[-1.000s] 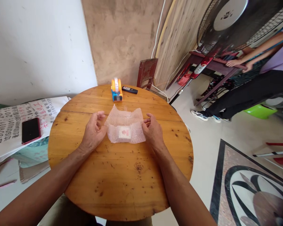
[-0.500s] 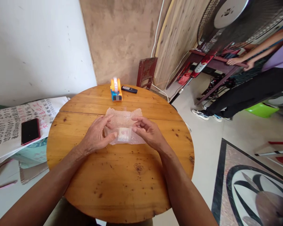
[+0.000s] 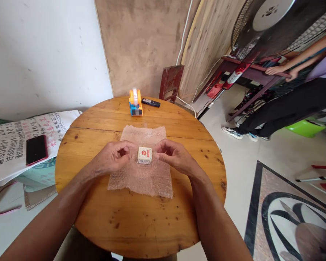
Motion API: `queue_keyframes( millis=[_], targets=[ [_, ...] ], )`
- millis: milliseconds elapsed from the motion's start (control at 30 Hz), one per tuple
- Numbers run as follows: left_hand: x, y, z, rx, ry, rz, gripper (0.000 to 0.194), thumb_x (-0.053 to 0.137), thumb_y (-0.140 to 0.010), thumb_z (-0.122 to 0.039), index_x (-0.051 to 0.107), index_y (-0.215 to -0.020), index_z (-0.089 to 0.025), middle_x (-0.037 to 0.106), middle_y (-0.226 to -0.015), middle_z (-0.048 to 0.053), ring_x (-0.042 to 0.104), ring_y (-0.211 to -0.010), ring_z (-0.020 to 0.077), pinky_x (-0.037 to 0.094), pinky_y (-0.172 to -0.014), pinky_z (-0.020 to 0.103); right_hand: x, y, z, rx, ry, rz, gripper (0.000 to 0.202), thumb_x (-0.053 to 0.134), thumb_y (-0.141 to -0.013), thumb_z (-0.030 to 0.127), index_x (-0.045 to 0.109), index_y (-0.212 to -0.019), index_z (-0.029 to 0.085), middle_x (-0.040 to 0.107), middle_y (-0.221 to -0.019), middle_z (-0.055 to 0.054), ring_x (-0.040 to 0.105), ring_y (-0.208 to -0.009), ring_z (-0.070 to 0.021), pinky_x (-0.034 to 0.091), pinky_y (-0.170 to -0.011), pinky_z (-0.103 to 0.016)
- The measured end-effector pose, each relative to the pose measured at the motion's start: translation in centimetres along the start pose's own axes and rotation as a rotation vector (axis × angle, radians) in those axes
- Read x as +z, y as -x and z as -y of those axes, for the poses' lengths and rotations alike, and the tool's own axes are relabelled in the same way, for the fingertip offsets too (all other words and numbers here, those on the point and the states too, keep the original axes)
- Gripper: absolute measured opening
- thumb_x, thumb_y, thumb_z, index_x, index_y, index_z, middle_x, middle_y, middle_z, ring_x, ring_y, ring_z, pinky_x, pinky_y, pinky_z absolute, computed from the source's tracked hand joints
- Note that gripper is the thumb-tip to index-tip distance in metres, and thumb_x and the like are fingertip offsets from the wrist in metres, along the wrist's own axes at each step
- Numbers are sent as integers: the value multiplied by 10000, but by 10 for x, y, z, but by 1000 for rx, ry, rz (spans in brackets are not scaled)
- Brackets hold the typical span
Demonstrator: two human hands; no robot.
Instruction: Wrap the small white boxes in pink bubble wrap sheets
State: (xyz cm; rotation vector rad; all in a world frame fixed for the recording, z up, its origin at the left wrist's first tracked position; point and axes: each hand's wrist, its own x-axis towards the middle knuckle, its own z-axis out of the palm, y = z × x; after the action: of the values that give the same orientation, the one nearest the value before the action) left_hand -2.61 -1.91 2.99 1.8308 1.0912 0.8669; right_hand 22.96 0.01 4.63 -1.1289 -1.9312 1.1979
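A small white box [image 3: 144, 156] with red print sits on a sheet of clear bubble wrap [image 3: 141, 181], which lies spread on the round wooden table [image 3: 141, 221]. Just left of the box is my left hand [image 3: 115, 156], its fingers curved with a gap between thumb and forefinger. On the other side, my right hand [image 3: 175, 156] has bent fingers, thumb and forefinger apart, tips close to the box. I see nothing in either hand. Both hands are over the wrap; whether they touch it I cannot tell.
An orange and blue tape dispenser [image 3: 136, 103] stands at the table's far edge beside a dark remote-like object [image 3: 151, 103]. A phone [image 3: 36, 149] lies on a printed sack at left. A red chair [image 3: 171, 83], a standing fan [image 3: 271, 25] and a person [image 3: 282, 108] are beyond the table.
The bubble wrap, folded over the box before, now lies opened flat toward me, leaving the box uncovered. My hands remain on either side of the box. The view has shifted slightly.
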Motion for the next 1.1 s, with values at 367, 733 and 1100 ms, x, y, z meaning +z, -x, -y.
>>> queue_keyframes(
  millis=[367, 733, 1100],
  targets=[
    [27, -6, 32, 95, -371, 93, 1076, 769, -685, -352, 154, -1548, -165, 369, -1540, 212, 365, -1406, 390, 302, -1139, 564, 24, -6, -23, -217, 402, -39, 534, 680, -767, 182, 570, -1288, 223, 658, -1230, -89, 613, -1107, -240, 469, -971, -403],
    [32, -7, 28, 122, -554, 115, 950, 735, -691, -412, 299, -1486, -127, 382, -1527, 207, 358, -1412, 372, 301, -1168, 524, -65, 30, -35, 168, 569, -455, 487, 613, -748, 231, 591, -1232, 187, 714, -1079, -93, 679, -925, -262, 535, -863, -445],
    [33, -5, 24, 151, -644, 135, 910, 684, -734, -463, 316, -1488, -112, 411, -1511, 195, 357, -1404, 381, 296, -1160, 531, -2, 31, -18, -248, 633, -421, 352, 485, -920, 270, 591, -1253, 225, 609, -1332, -122, 549, -1265, -254, 434, -1088, -493]
  ],
)
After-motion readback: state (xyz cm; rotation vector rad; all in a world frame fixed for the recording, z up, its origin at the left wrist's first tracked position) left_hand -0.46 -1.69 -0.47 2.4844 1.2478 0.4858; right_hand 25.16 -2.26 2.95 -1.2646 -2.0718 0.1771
